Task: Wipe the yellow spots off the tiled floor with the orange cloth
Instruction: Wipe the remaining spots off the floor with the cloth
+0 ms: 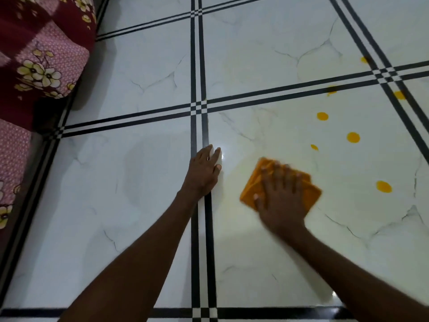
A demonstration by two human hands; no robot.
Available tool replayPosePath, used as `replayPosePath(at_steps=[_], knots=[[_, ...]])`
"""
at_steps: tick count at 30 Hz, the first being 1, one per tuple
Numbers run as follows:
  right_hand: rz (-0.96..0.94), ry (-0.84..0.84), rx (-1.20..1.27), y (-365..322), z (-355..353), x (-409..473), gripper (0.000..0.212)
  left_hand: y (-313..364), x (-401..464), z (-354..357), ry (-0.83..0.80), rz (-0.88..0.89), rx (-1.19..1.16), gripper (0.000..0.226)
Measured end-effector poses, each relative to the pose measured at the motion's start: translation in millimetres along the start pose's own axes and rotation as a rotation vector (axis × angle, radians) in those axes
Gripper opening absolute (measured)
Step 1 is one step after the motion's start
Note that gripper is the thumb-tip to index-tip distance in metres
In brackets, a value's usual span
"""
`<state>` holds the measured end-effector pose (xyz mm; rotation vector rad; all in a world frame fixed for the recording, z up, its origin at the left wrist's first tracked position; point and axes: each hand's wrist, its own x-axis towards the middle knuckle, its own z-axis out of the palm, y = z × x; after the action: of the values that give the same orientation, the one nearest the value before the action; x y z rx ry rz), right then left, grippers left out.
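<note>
Both hands are pressed to the floor (pixel 144 205): the left hand (pixel 204 170) is laid flat and open on the black tile line, nothing held, seemingly as a prop, while the right hand (pixel 282 196) is spread, fingers splayed, on top of the folded cloth (pixel 251 184), which is pinned flat against the tile rather than gripped. The right hand and cloth are blurred, so a wiping stroke is judged to be under way. A faint yellowish film is seen around the cloth. Just beyond it, to the right, several spots (pixel 353 137) are left untouched, with more farther off near the tile crossing. The cloth is next to be pushed forward and rightward over the nearest spots. A patterned fabric (pixel 41 54) is seen far left.
</note>
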<state>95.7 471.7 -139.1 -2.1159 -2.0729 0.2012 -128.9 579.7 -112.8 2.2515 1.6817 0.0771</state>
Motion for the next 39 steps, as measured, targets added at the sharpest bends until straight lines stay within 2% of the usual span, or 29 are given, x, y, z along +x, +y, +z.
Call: replayPosePath(at_steps=[2,4,9,13,16,19,22,24,25,30,33,34,36,39], knots=[[-0.297,-0.105,0.026,-41,12,-8,0.079,1,4,-4,0.002,-0.037,-0.018,0.05],[-0.421,-0.111,0.033,-57,18,30,0.076,-5,8,-10,0.012,-0.022,-0.024,0.048],[-0.155,-0.068,-0.025,-10,13,89,0.075,-15,10,-5,0.021,0.032,0.003,0.049],[-0.098,-0.03,-0.04,31,2,99,0.077,-14,-2,2,-0.12,0.032,0.085,0.074],[0.025,-0.018,-0.038,18,3,113,0.078,-12,-3,1,-0.166,0.045,0.143,0.085],[-0.13,-0.038,-0.009,-19,2,73,0.079,-14,1,-4,-0.111,0.046,0.144,0.085],[-0.298,-0.11,0.054,-24,-1,4,0.082,-3,17,-3,0.075,0.051,0.128,0.081],[-0.356,-0.137,0.046,-2,-1,2,0.082,17,30,3,0.05,0.07,0.069,0.077],[-0.345,-0.097,0.017,15,-1,17,0.081,29,38,6,0.022,0.091,0.044,0.075],[0.09,-0.026,-0.105,121,-16,108,0.078,51,71,28,-0.02,0.138,0.169,0.07],[0.256,0.02,-0.112,108,-19,80,0.079,53,66,34,0.027,0.09,0.144,0.074],[0.252,0.015,-0.109,85,-19,59,0.08,56,66,32,0.02,0.079,0.136,0.075],[0.117,-0.063,-0.056,43,-16,34,0.082,61,71,21,-0.068,0.075,0.147,0.077],[-0.078,-0.121,-0.014,26,-12,82,0.079,59,79,10,-0.183,0.091,0.22,0.085]])
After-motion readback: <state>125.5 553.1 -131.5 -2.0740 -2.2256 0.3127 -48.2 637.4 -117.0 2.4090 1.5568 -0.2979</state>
